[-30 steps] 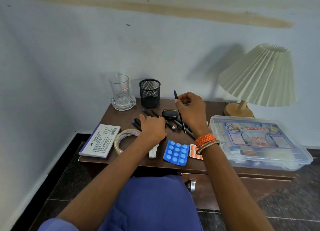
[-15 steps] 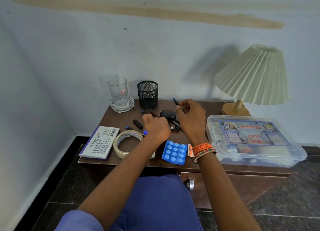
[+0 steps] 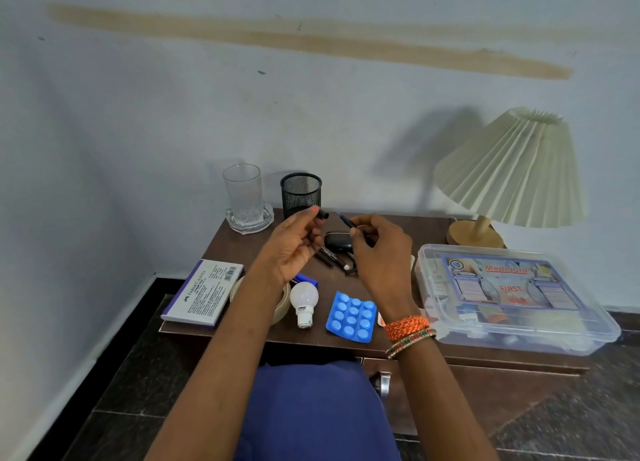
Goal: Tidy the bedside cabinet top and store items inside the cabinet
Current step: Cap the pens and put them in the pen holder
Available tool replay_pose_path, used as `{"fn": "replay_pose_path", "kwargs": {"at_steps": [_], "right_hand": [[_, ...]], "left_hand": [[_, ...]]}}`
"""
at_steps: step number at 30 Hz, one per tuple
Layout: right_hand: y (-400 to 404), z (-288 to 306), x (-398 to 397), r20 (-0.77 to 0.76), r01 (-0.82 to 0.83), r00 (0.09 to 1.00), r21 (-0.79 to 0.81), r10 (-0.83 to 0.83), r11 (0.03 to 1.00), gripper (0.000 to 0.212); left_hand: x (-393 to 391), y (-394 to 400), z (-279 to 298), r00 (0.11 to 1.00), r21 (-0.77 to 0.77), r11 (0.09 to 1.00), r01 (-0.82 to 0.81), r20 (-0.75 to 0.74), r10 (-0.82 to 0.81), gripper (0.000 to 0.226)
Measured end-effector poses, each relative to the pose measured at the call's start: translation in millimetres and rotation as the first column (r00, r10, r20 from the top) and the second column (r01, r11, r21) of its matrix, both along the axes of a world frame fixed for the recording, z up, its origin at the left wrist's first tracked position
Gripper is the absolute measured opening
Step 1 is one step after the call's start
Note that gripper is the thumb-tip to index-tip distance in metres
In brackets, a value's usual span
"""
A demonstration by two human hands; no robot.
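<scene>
At the centre of the frame your left hand [image 3: 294,244] pinches a small black pen cap [image 3: 322,214] at its fingertips, and your right hand [image 3: 379,249] grips an uncapped pen [image 3: 347,221] whose tip points up-left toward the cap, with a small gap between them. Both are raised above the bedside cabinet top [image 3: 391,225]. Below them lie more pens [image 3: 330,257], a white bulb [image 3: 303,299] and a blue pill strip [image 3: 351,316]; a mesh pen holder [image 3: 300,193] stands just above your left hand.

I read "FABER-CASTELL" on the white stamp pad box [image 3: 202,292], "Mediqold" and "FIRST" on the clear kit box [image 3: 512,287], bulb [image 3: 304,299] print illegible
</scene>
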State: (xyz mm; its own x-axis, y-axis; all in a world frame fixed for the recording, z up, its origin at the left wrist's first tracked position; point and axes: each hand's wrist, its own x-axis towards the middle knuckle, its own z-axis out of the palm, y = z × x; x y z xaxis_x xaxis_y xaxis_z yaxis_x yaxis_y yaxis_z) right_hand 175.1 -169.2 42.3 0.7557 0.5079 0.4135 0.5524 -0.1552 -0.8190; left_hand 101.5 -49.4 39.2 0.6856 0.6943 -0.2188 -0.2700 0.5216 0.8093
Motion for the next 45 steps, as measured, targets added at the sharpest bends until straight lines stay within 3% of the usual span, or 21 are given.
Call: {"fn": "replay_pose_path", "kwargs": {"at_steps": [7,14,20,23,27,31,37,39,42,45], "right_hand": [[3.8,0.2,-11.3,0.053,-0.016,0.998,-0.007,0.016,1.0,0.018],[4.4,0.3,-14.4,0.091,-0.028,0.995,-0.084,0.036,0.996,0.021],[2.1,9.7,-12.1,0.065,-0.085,0.994,-0.082,0.091,0.993,0.043],[2.7,14.9,-11.1,0.023,-0.14,0.99,-0.064,0.141,0.988,0.047],[1.3,16.7,-10.1,-0.057,-0.163,0.985,-0.045,0.161,0.986,0.048],[-2.0,11.3,-12.4,-0.135,-0.156,0.979,-0.016,0.153,0.988,0.047],[0.2,5.3,-8.4,-0.393,-0.297,0.88,-0.016,0.267,0.955,0.043],[-0.3,3.8,-5.1,-0.376,-0.34,0.878,-0.051,0.297,0.939,0.036],[1.9,4.2,-4.7,-0.291,-0.334,0.913,-0.133,0.285,0.933,0.021],[4.9,0.1,-5.8,-0.085,-0.219,0.975,-0.274,0.203,0.936,0.019]], "left_hand": [[-7.9,3.7,-1.8,0.999,0.083,0.995,-0.046,0.005,0.046,0.009],[-10.5,-7.6,-1.2,0.995,0.252,0.968,-0.008,-0.098,0.034,0.006],[-15.8,-8.9,-2.8,0.992,0.392,0.919,0.048,-0.128,0.003,0.007],[-21.1,-6.0,-2.5,0.992,0.529,0.846,0.058,-0.127,0.011,0.013],[-28.6,-9.0,0.4,0.985,0.772,0.634,0.051,-0.144,0.096,0.016],[-35.5,-9.1,-1.8,0.983,0.884,0.458,0.092,-0.153,0.098,0.021],[-39.0,-8.0,-12.5,0.978,0.884,0.431,0.182,-0.207,0.011,0.027],[-39.3,-3.3,-11.3,0.96,0.877,0.407,0.254,-0.281,0.007,0.02],[-37.3,-0.9,-5.1,0.944,0.843,0.461,0.277,-0.328,0.031,0.013],[-35.4,1.1,-2.2,0.949,0.87,0.434,0.234,-0.302,0.092,0.018]]}}
